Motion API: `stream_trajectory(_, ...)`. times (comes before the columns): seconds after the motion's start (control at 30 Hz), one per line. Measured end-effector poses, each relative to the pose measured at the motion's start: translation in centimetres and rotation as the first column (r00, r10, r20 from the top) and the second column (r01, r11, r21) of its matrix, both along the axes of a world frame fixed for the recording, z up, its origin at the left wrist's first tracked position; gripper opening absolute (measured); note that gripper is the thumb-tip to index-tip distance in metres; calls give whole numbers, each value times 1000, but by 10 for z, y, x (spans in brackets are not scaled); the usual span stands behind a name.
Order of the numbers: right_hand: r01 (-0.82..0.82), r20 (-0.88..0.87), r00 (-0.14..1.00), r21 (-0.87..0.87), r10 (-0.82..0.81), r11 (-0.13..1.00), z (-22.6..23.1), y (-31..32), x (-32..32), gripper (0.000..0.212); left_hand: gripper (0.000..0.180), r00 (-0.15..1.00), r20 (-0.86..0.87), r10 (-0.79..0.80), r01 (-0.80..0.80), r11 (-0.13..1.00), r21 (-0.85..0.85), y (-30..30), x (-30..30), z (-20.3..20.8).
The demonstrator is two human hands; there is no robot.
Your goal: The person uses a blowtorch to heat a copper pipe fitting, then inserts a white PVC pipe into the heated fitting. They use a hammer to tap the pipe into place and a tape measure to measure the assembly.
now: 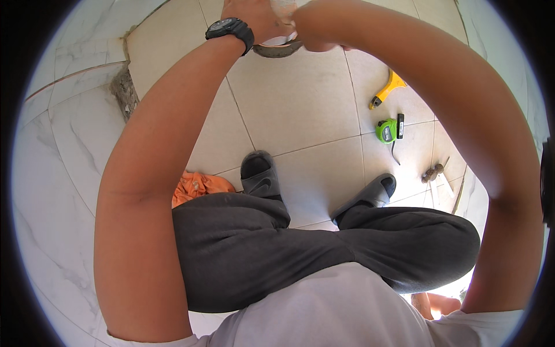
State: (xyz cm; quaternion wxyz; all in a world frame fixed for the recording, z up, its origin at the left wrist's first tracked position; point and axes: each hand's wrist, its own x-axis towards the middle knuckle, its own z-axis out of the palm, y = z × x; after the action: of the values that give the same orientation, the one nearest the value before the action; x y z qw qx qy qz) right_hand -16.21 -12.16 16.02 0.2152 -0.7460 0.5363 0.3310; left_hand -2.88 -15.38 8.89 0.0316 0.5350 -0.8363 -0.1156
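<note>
Both arms reach forward to the top of the view, where my hands meet above the tiled floor. My left hand (258, 18), with a black watch on its wrist, is cut by the upper edge, and its fingers are hidden. My right hand (317, 29) has its fingers curled in beside it. Between the hands shows a pale, partly see-through thing (283, 10), too covered to name. Just below them lies a round opening with a rough grey rim (277, 51) in the floor, with something white inside it.
On the right lie a yellow-handled tool with a dark tip (386, 91), a green tape measure (385, 131) and a small hammer-like tool (433, 172). An orange cloth (202, 186) is by my left sandal (260, 173). A marble-patterned wall (75, 144) stands at left.
</note>
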Motion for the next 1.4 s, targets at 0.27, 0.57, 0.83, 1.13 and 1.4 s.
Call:
stream_trajectory(0.27,56,-12,998,-26,-57,998,4,14,-6,23,76,1000,13,-6,7,998,-68,7,-4,9)
stream_trajectory(0.57,64,56,996,35,-66,997,14,17,-21,21,78,991,114,-70,67,997,28,2,-9,8)
stream_trajectory(0.83,184,136,970,142,-204,973,11,15,-24,29,76,998,-24,-60,56,992,-116,11,-3,-2)
stream_trajectory(1.13,257,112,955,149,-274,955,6,22,-18,33,90,994,112,-9,7,1000,19,11,-10,9)
stream_trajectory(1.4,-32,-2,999,31,32,999,-6,5,-12,24,102,986,163,-21,26,999,-26,19,-10,13)
